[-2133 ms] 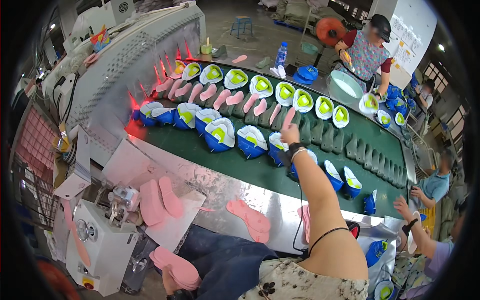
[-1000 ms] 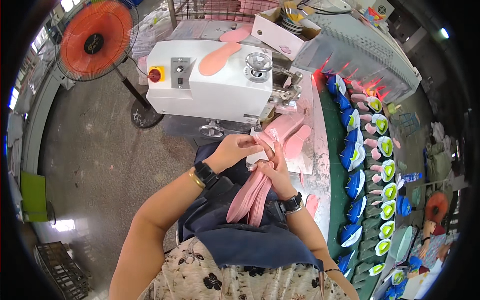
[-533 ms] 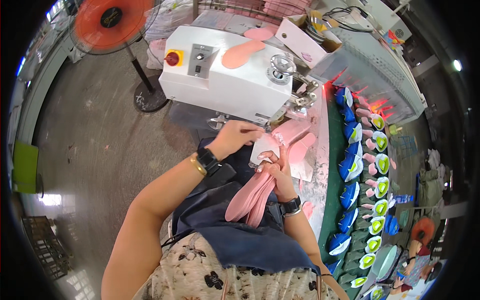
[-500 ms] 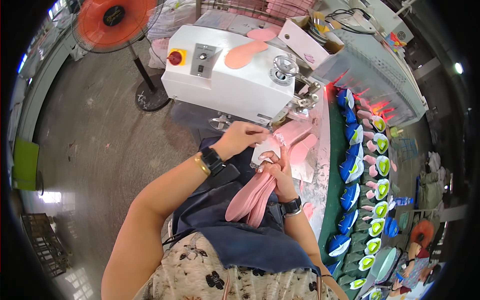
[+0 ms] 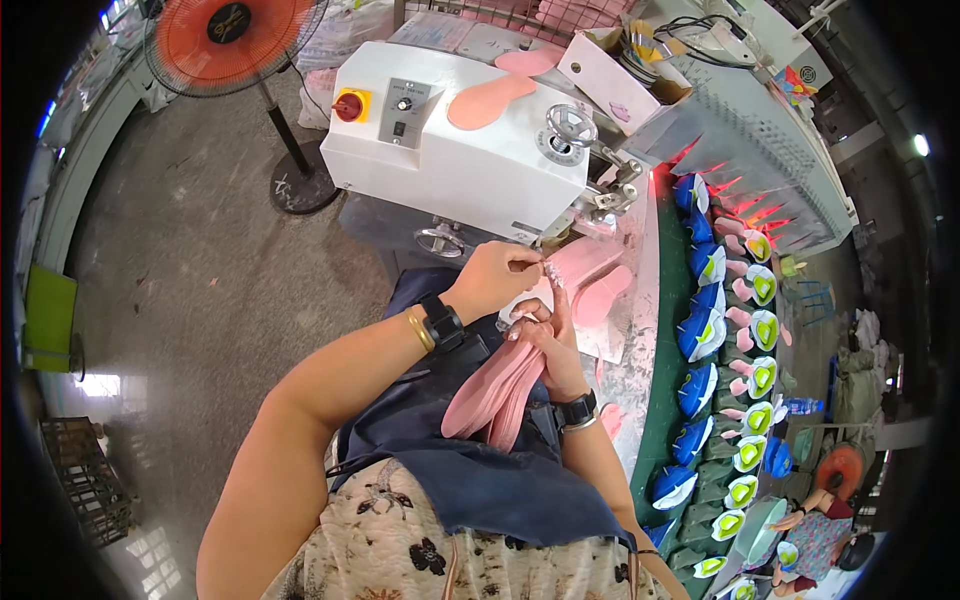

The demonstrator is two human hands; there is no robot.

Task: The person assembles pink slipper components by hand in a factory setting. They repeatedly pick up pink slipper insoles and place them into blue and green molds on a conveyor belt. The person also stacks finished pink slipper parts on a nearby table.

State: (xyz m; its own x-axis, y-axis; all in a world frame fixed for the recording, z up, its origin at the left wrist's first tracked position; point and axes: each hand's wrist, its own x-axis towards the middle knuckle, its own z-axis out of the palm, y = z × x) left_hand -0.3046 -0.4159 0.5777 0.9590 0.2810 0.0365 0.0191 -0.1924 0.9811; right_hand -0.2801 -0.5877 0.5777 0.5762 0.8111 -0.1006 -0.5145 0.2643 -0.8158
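A bundle of pink insoles (image 5: 490, 395) hangs over my lap, its narrow upper end in my right hand (image 5: 552, 345). My right fingers are wrapped round it, and one reaches up towards the pink pile. Thumb and fingertips of my left hand (image 5: 492, 285) are pinched together at the near end of a stack of pink insoles (image 5: 585, 260), beside whitish scraps. Whatever is in that pinch is too small to make out. Next to the stack lies a loose pink insole (image 5: 603, 295). A white flat piece (image 5: 522, 303) shows behind my right fingers.
Ahead stands a white machine (image 5: 460, 150) with a handwheel and pink insoles on top. To the right, a green conveyor (image 5: 665, 400) carries blue-and-white shoe uppers (image 5: 698, 390) past a glowing heater (image 5: 760, 190). A fan (image 5: 232, 40) stands far left; a co-worker (image 5: 815, 545) is at lower right.
The insole bundle and my right hand have shifted slightly left. My left fingertips have moved slightly right, against the stack's end. At lower right, the co-worker's arms have moved.
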